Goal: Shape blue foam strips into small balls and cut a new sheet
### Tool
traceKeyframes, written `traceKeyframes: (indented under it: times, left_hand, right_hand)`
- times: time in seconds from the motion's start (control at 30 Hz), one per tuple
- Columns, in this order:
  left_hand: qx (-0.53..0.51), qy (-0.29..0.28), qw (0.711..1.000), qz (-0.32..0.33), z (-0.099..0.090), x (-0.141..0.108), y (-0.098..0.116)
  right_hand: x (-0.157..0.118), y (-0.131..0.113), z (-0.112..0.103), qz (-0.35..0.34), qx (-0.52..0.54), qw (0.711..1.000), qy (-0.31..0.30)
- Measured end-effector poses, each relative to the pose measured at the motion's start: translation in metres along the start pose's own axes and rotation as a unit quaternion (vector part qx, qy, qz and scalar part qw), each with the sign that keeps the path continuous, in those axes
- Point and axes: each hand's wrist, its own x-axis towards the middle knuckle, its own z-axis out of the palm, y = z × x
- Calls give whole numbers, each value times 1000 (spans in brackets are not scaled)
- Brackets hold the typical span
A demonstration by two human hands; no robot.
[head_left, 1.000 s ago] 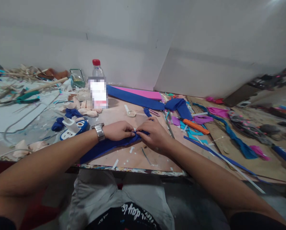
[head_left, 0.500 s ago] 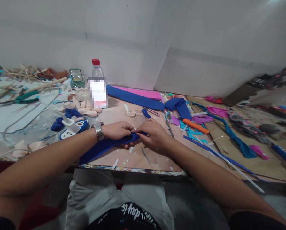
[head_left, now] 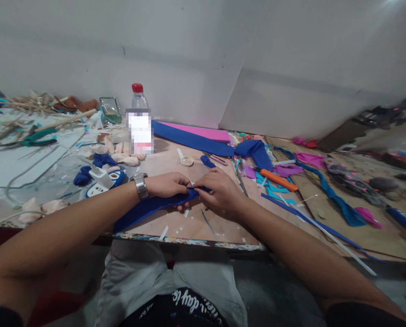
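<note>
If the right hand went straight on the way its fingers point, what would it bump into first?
Most likely the left hand: the right hand points across at its fingertips, with both pinching the blue cloth. Whether they already touch is unclear.

Long, flat strip of deep-blue, cloth-like material [head_left: 148, 209], between seven and eight o'clock from the view's centre, lying aslant: broad, smooth end toward eight o'clock; narrow end, gathered and pinched, toward two.
</note>
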Motion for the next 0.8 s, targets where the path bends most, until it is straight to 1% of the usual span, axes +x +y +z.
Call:
traceKeyframes:
  times: [0.2, 0.33, 0.47, 0.67, 0.8]
  left_hand:
    - [-44, 3, 999, -14, 3, 0, 4]
    - [-56, 3, 998, 2, 4, -1, 4]
    - [-25, 7, 1000, 14, 3, -2, 4]
    - [34, 23, 999, 15, 0, 1, 3]
    - [70, 42, 996, 28, 0, 1, 2]
  right_hand:
    - [-1, -1, 1, -17, 10, 1000, 0]
    - [0, -3, -2, -25, 10, 1000, -7]
    - [0, -6, -5, -25, 3, 1000, -2]
    - [0, -2, -1, 13, -12, 1000, -2]
    - [0, 1, 1, 8, -19, 1000, -2]
